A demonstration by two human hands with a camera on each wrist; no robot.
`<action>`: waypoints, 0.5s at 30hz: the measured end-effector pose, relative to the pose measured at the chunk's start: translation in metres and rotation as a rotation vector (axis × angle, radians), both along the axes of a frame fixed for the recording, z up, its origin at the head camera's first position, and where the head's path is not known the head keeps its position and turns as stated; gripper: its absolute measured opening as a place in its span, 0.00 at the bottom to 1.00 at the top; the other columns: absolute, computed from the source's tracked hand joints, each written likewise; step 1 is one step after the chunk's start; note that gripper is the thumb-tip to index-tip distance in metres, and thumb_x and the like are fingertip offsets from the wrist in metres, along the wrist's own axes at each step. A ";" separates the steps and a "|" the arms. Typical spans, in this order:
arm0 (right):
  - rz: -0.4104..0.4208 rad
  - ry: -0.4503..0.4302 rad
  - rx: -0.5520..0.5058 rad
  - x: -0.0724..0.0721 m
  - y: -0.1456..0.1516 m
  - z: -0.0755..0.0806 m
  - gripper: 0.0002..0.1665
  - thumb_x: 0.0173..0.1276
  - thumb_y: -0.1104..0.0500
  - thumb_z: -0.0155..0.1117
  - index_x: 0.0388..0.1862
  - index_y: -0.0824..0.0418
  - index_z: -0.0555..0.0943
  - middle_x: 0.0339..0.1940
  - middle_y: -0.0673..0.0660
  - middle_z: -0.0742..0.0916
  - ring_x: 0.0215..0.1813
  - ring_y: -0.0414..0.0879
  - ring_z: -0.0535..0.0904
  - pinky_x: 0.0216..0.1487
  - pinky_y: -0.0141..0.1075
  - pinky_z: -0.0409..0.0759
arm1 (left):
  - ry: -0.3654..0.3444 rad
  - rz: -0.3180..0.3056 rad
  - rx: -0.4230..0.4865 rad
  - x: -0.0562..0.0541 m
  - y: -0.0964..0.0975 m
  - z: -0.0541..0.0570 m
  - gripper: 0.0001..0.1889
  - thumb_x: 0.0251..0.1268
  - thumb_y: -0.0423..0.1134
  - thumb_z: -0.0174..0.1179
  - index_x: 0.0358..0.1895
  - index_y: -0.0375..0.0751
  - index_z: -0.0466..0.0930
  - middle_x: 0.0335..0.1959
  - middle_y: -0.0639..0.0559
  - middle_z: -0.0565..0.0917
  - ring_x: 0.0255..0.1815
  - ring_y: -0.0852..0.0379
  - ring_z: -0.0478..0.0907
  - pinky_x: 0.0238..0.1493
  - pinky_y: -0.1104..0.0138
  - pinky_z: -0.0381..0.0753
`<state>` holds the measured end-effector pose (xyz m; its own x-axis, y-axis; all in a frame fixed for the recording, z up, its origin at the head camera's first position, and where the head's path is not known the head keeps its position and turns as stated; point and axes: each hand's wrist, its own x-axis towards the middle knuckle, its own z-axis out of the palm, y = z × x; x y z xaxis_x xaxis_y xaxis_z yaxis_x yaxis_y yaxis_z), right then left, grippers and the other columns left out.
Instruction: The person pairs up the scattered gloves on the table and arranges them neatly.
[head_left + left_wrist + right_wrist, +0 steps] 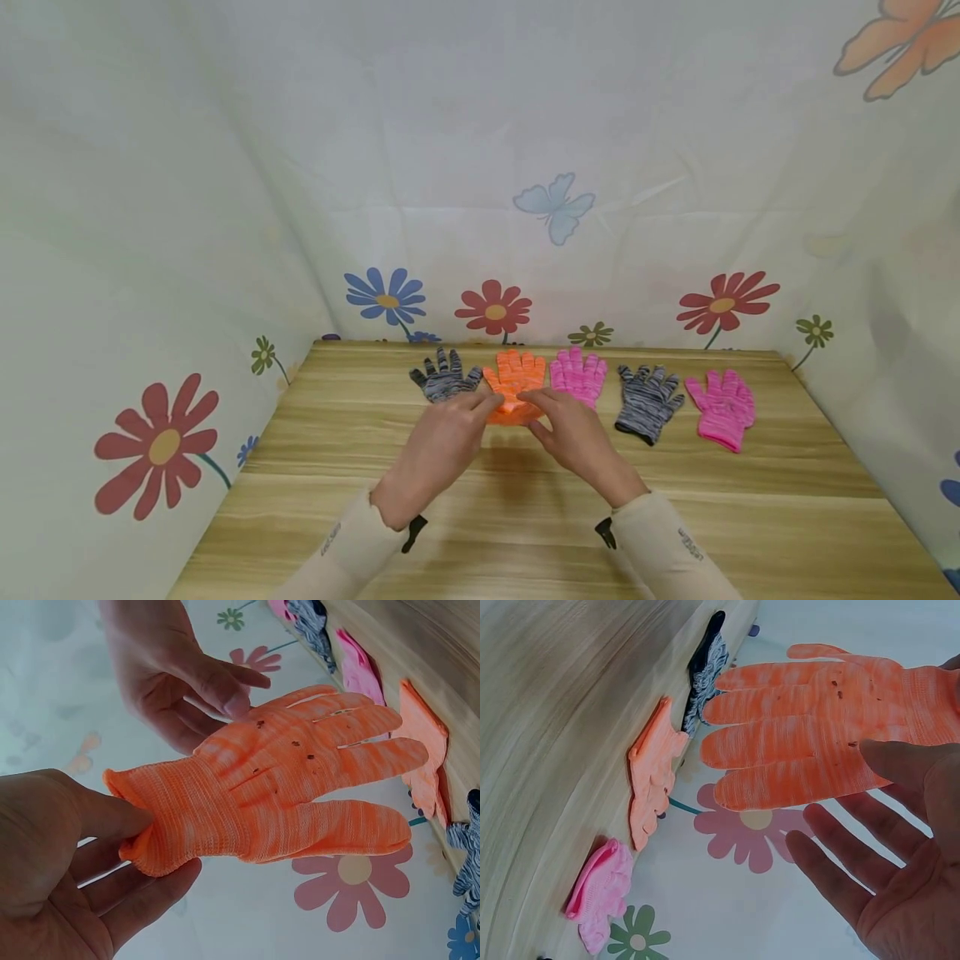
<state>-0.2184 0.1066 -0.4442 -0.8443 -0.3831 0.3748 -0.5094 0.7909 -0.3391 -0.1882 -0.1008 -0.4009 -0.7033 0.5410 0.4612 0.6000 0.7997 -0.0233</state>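
An orange knitted glove (pixel 300 765) with a few dark specks is held up above the table between both hands. My left hand (pixel 442 437) pinches the ribbed cuff between thumb and fingers. At the glove's side edge, my right hand (pixel 573 433) pinches with the thumb on top; its other fingers (pixel 847 855) spread out below. The held glove's fingers are flat and point away from the cuff. Behind it on the table lies a second orange glove (pixel 513 371), partly covered by the held one in the head view.
Along the table's (pixel 337 467) far edge lie a grey-black glove (pixel 446 379) on the left, a pink glove (pixel 577 375), another grey-black glove (pixel 647 404) and another pink glove (pixel 723 408) on the right. A flowered cloth (pixel 450 125) hangs behind and at both sides.
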 end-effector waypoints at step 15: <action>-0.018 -0.016 -0.019 -0.001 0.005 -0.006 0.10 0.66 0.57 0.69 0.46 0.53 0.87 0.41 0.50 0.91 0.39 0.46 0.87 0.39 0.41 0.85 | -0.034 -0.046 0.000 0.003 0.002 -0.008 0.22 0.55 0.29 0.70 0.55 0.47 0.82 0.52 0.54 0.87 0.49 0.56 0.85 0.48 0.65 0.86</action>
<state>-0.2191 0.1116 -0.4502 -0.8568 -0.3611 0.3681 -0.4897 0.7933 -0.3618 -0.1851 -0.0989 -0.4088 -0.6928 0.5732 0.4376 0.6367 0.7711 -0.0022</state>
